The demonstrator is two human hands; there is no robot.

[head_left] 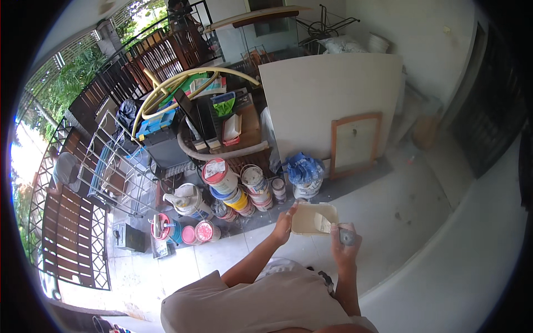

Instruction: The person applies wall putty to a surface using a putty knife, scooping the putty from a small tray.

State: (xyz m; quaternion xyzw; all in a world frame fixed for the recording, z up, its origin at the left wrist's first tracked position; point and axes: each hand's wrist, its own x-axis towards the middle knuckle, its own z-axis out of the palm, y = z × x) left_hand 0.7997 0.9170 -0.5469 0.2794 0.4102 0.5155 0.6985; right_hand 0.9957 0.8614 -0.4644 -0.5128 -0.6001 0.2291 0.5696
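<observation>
My left hand (283, 225) grips the left side of a cream rectangular plastic tray (307, 229) held at waist height. My right hand (344, 250) is closed on a scraper (347, 237) with a grey, stained body, at the tray's lower right corner. A pale, flat piece (323, 223) lies within the tray at the scraper's left; whether it is blade or filler I cannot tell.
Paint buckets (222, 180), a bucket with blue sheeting (305, 172), a metal rack (100, 183) and piled hoses (166, 86) stand ahead. A large board (294, 94) and framed panel (358, 144) lean at right. Another person (66, 169) is by the left gate.
</observation>
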